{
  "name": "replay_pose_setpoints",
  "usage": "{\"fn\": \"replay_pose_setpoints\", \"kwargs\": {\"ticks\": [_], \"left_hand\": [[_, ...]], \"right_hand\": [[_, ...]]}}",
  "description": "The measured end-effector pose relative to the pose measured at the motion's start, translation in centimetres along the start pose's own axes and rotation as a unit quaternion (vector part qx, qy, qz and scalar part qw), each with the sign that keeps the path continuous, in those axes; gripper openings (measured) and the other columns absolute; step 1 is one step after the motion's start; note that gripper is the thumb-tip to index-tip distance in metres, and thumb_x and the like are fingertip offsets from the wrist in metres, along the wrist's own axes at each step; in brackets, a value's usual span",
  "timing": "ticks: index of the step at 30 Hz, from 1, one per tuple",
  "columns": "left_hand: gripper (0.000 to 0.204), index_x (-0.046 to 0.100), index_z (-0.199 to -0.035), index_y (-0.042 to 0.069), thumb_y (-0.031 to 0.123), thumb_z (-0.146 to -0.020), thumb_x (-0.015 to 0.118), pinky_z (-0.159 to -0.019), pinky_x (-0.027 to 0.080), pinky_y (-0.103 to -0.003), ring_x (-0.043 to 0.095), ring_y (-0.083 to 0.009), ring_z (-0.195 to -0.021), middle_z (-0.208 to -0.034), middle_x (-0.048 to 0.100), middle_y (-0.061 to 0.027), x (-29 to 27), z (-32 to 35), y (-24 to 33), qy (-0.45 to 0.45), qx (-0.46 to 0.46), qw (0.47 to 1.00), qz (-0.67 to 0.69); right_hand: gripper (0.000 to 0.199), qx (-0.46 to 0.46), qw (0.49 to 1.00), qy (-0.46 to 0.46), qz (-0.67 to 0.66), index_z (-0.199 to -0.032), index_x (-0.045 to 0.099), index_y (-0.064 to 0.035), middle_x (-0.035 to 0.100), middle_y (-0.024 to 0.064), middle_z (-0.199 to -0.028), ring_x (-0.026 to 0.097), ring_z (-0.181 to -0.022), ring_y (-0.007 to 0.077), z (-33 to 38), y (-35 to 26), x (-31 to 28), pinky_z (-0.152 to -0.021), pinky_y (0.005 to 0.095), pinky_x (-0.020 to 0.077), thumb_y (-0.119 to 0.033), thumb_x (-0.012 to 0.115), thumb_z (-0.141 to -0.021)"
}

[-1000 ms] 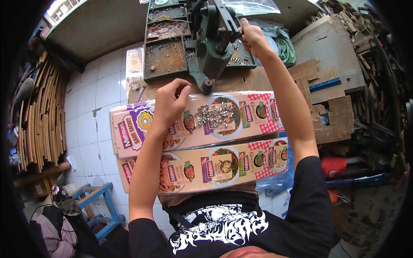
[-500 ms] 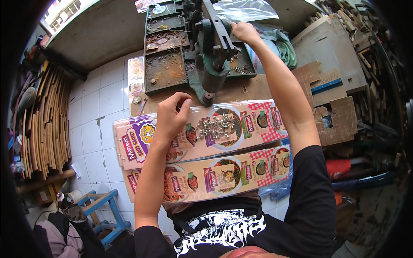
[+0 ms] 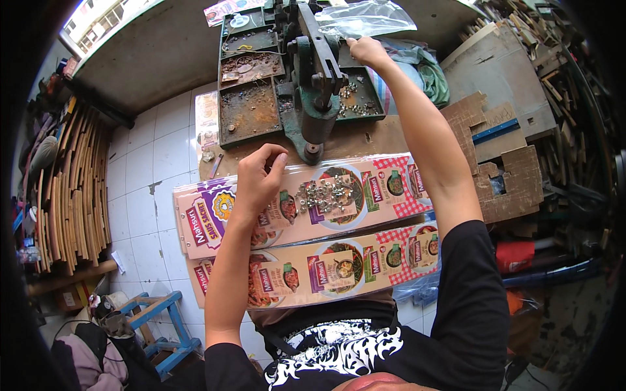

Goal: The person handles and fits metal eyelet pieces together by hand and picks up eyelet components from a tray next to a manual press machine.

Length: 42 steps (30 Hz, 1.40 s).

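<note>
A dark green hand press [image 3: 316,111] stands on the bench before me, its heavy lever bar overhead. My left hand [image 3: 261,173] hovers near the foot of the press, at the upper edge of a stack of printed, plastic-covered sheets [image 3: 385,189]. Its fingers are curled, thumb close to the forefinger; anything small between them is hidden. Loose small metal eyelets [image 3: 326,194] lie heaped on the stack. To the right of the press my right hand [image 3: 368,52] is stretched far forward, fingers closed; whatever they grip cannot be made out. A second printed sheet pile [image 3: 339,270] lies nearest me.
A green compartment tray [image 3: 251,111] flanks the press on the left, with another section [image 3: 360,101] holding small metal parts on the right. Clear plastic [image 3: 365,18] lies behind. Cut boards [image 3: 502,156] stand at right, wooden strips [image 3: 72,189] at left, beside a blue frame [image 3: 153,319].
The view has shifted slightly, showing more of the metal parts in the tray right of the press. Both hands keep almost the same places and poses.
</note>
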<state>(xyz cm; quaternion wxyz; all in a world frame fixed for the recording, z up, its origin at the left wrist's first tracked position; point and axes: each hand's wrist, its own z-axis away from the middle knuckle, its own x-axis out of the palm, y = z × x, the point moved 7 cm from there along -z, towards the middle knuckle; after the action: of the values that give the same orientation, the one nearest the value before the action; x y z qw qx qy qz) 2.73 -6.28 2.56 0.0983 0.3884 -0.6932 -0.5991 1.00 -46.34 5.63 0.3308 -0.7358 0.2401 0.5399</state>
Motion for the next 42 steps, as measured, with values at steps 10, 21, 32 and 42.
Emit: {"fn": "replay_pose_setpoints", "kwargs": {"ticks": [10, 21, 32, 42], "left_hand": [[0.015, 0.068, -0.097, -0.003, 0.011, -0.091, 0.064, -0.059, 0.048, -0.029, 0.061, -0.0138, -0.062, -0.071, 0.067, -0.01, -0.9, 0.4, -0.3, 0.007, -0.005, 1.0, -0.013], [0.016, 0.068, -0.099, -0.004, 0.011, -0.095, 0.062, -0.063, 0.049, -0.025, 0.061, -0.0079, -0.069, -0.076, 0.068, -0.0052, -0.6, 0.5, -0.5, -0.014, -0.009, 1.0, -0.023], [0.02, 0.069, -0.1, -0.003, 0.015, -0.094, 0.064, -0.065, 0.05, -0.027, 0.062, -0.0094, -0.07, -0.076, 0.068, -0.0062, -0.7, 0.3, -0.3, 0.001, 0.004, 1.0, -0.025], [0.019, 0.069, -0.102, -0.002, 0.015, -0.094, 0.064, -0.067, 0.052, -0.027, 0.065, -0.011, -0.072, -0.078, 0.07, -0.0081, -0.9, 0.4, -1.0, -0.008, -0.011, 0.999, -0.036]], "right_hand": [[0.024, 0.216, 0.415, -0.295, -0.833, -0.096, 0.054, -0.0081, 0.052, 0.0003, -0.077, 0.046, -0.065, 0.0126, 21.7, -4.6, -1.6, -0.061, 0.0293, 0.0402, -0.027, 0.044, -0.107], [0.027, 0.279, 0.275, -0.316, -0.864, -0.128, 0.054, 0.0029, 0.064, 0.0122, -0.111, 0.066, -0.101, 0.0213, 43.4, -10.4, -1.2, -0.093, 0.0373, 0.0573, -0.008, 0.051, -0.103], [0.031, 0.214, 0.307, -0.302, -0.877, -0.13, 0.055, 0.0071, 0.063, 0.0184, -0.124, 0.064, -0.116, 0.0276, 42.2, -15.0, -4.0, -0.105, 0.0404, 0.0527, -0.002, 0.052, -0.101], [0.039, 0.218, 0.284, -0.316, -0.879, -0.14, 0.041, 0.0062, 0.056, 0.0231, -0.135, 0.058, -0.126, 0.032, 41.9, -16.2, -5.5, -0.109, 0.0438, 0.0492, -0.014, 0.039, -0.108]]}}
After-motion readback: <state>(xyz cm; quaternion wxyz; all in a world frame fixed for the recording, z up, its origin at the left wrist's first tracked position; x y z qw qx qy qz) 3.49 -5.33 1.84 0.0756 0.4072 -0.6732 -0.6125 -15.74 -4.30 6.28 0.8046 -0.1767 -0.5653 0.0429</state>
